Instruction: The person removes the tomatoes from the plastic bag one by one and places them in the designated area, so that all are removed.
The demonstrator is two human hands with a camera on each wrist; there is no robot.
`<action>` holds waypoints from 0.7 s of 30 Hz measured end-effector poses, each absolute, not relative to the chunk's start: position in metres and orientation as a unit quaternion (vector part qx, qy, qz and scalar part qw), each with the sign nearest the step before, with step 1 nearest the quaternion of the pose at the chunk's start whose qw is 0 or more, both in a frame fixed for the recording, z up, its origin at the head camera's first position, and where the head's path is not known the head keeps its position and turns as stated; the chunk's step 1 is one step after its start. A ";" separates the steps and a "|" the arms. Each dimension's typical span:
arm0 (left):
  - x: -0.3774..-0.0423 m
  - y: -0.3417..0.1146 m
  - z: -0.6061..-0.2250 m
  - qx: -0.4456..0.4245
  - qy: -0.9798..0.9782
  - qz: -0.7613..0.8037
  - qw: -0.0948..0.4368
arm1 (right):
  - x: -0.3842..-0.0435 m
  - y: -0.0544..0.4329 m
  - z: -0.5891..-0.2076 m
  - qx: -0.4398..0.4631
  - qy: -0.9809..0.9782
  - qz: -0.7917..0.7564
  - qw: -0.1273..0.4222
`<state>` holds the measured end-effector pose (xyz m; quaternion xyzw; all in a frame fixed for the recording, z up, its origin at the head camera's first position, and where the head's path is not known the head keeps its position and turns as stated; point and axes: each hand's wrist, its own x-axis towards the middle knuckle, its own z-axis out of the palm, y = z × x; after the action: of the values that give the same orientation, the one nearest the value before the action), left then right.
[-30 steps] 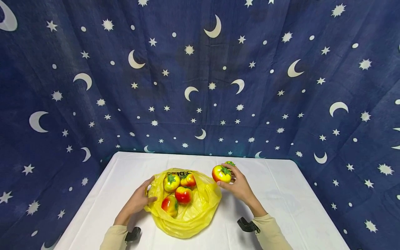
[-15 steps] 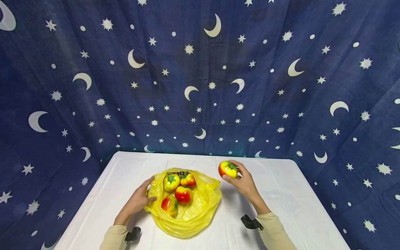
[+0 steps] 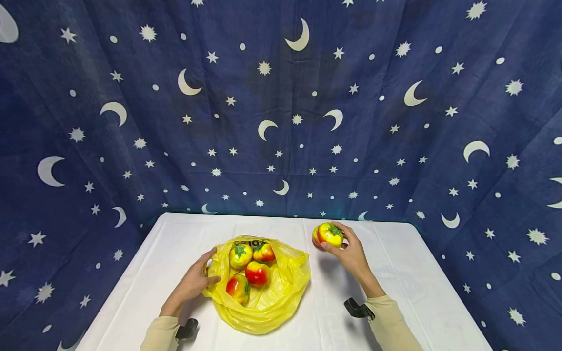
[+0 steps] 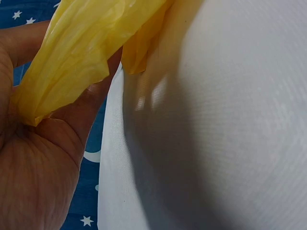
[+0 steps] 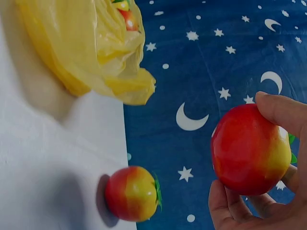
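Observation:
A yellow plastic bag [image 3: 285,307] stands with its mouth open in the head view, several red-and-yellow tomatoes [image 3: 257,274] with green leafy tops inside it. My left hand [image 3: 193,280] holds the bag's left rim, the film between thumb and fingers in the left wrist view. To the right of the bag, my right hand [image 3: 353,256] grips one glossy tomato [image 5: 249,151] between thumb and fingers, raised above the table. Another tomato [image 5: 132,194] rests on the table; in the head view it is partly hidden behind the held one.
A white cloth covers the table [image 3: 395,292]. Behind it and at both sides hangs a dark blue curtain [image 3: 281,97] with white moons and stars. A black strap device [image 3: 357,308] sits at the right wrist.
My right hand has moved right, away from the bag, with the tomato. The tomato behind it now shows on its left side. My left hand and the bag stay in place.

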<state>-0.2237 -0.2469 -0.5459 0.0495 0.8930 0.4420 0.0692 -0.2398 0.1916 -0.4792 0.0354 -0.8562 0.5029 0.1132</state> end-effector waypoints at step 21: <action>-0.225 -0.247 -0.546 0.040 0.896 0.436 0.069 | -0.257 0.217 -0.491 -0.009 -0.854 0.509 0.109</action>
<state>-0.2247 -0.2470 -0.5461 0.0395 0.8964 0.4360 0.0695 -0.2568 0.2166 -0.4913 -0.0089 -0.8539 0.5089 0.1087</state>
